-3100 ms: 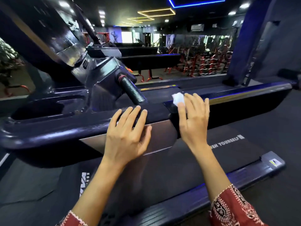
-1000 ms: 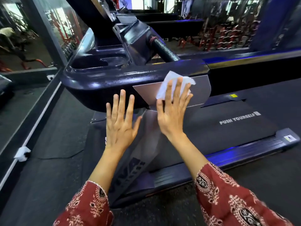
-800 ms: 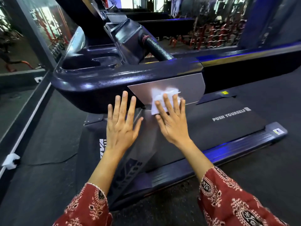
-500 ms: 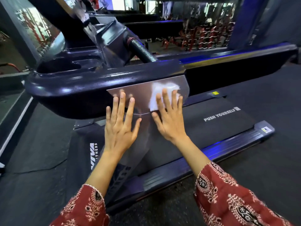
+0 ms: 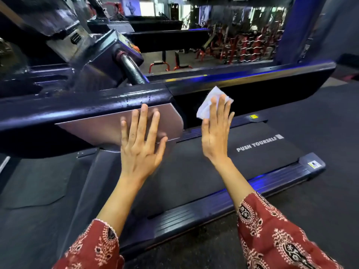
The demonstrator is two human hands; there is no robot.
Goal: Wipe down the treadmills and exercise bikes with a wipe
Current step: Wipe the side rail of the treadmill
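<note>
**Wipe handling at the treadmill rail**

Head view. The wipe (image 5: 206, 107) is a thin, crumpled sheet, judged soft and light. It sits under the fingers of the right hand (image 5: 214, 138), against the dark side face of the rail (image 5: 272, 80), just right of the grey panel (image 5: 101, 129). The right hand is flat with straight fingers and presses the wipe without clutching it. The left hand (image 5: 141, 146) lies flat and spread on the panel, holding nothing. The wipe probably bunches or slips, so press it with full finger pads.
</note>
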